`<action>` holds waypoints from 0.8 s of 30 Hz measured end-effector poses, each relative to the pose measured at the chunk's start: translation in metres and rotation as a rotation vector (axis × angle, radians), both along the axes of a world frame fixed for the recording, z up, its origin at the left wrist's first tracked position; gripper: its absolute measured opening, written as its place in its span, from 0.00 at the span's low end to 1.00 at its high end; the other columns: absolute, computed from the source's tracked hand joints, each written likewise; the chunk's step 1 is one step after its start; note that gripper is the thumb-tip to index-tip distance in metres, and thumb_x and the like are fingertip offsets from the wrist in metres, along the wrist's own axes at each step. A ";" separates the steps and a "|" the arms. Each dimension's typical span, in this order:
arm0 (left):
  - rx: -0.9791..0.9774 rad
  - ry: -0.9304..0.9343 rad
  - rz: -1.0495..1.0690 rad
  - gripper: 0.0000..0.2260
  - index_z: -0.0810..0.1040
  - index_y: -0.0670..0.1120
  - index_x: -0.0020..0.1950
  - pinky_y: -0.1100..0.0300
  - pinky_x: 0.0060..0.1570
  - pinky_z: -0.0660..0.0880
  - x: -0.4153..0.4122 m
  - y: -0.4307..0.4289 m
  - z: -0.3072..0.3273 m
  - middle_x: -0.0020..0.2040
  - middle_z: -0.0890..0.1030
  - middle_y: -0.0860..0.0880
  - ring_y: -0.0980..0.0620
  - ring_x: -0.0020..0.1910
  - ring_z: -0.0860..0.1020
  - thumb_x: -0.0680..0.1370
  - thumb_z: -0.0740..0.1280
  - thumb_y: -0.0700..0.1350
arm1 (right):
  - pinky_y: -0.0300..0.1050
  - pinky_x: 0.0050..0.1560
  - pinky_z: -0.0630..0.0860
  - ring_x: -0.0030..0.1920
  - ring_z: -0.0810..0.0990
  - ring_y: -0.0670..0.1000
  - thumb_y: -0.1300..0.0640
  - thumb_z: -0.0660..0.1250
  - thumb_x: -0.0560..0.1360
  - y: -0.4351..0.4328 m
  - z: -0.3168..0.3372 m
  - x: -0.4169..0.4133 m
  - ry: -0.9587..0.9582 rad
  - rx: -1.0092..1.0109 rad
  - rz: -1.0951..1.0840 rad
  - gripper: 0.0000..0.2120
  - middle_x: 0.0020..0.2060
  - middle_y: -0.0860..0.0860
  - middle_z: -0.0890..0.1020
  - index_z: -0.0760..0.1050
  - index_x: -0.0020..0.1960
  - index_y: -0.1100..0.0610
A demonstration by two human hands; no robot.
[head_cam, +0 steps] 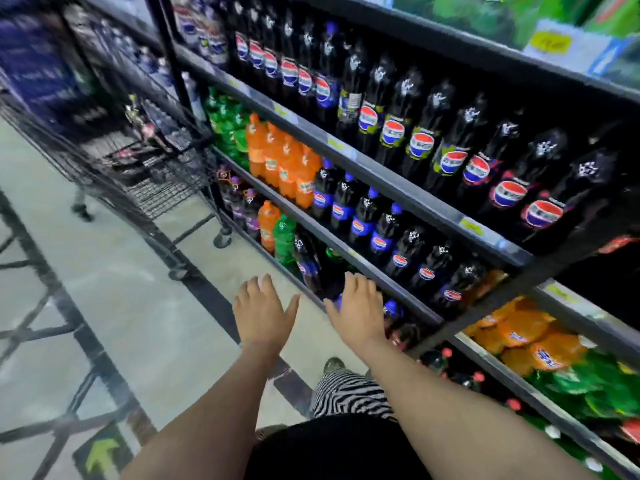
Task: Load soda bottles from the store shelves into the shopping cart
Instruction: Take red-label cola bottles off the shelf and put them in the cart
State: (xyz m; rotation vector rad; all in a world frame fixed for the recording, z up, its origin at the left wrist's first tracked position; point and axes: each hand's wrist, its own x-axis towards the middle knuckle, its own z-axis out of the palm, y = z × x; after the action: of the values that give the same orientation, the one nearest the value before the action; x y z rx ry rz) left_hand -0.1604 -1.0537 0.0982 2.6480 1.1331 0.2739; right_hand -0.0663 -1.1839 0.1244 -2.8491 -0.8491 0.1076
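Observation:
Dark cola bottles (367, 216) with blue caps fill the store shelves (346, 244) on my right, beside orange soda bottles (287, 164) and green ones (228, 126). My right hand (358, 311) reaches toward the bottom shelf with straight fingers, over a blue-capped bottle (391, 308); whether it touches is unclear. My left hand (261, 311) hovers open just left of it, above the floor, holding nothing. The black wire shopping cart (138, 157) stands up the aisle to the left with several dark bottles inside.
Further orange and green bottles (540, 344) lie on the low shelf at the right. A yellow arrow sticker (100, 453) marks the pale floor at the bottom left. My striped trouser leg and shoe (346, 386) are below the hands. The image is motion-blurred.

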 end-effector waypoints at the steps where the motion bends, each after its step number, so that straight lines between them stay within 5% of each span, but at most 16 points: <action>1: -0.010 0.019 0.039 0.30 0.73 0.39 0.65 0.45 0.56 0.72 -0.006 0.010 -0.001 0.60 0.77 0.38 0.37 0.60 0.73 0.74 0.67 0.61 | 0.56 0.52 0.74 0.55 0.75 0.61 0.45 0.70 0.69 0.014 -0.001 -0.001 0.008 0.007 0.021 0.30 0.56 0.59 0.77 0.71 0.63 0.63; 12: -0.057 0.095 0.335 0.30 0.73 0.39 0.65 0.45 0.56 0.73 -0.015 0.148 -0.013 0.58 0.78 0.38 0.36 0.60 0.74 0.73 0.69 0.60 | 0.54 0.61 0.67 0.64 0.69 0.59 0.43 0.63 0.75 0.185 -0.024 0.026 0.070 -0.038 0.333 0.30 0.65 0.58 0.71 0.64 0.69 0.60; 24: -0.125 0.139 0.445 0.32 0.66 0.43 0.72 0.47 0.65 0.66 0.114 0.367 0.007 0.67 0.71 0.41 0.40 0.68 0.66 0.77 0.60 0.63 | 0.52 0.67 0.63 0.69 0.65 0.57 0.43 0.61 0.76 0.412 -0.010 0.175 0.126 -0.115 0.423 0.32 0.69 0.57 0.67 0.59 0.73 0.59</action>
State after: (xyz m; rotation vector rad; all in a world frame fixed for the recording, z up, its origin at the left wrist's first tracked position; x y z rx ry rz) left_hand -0.0466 -0.6864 0.1053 2.3114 1.7202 0.0931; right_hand 0.1085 -0.7722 0.1147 -2.6788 -1.4420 0.3933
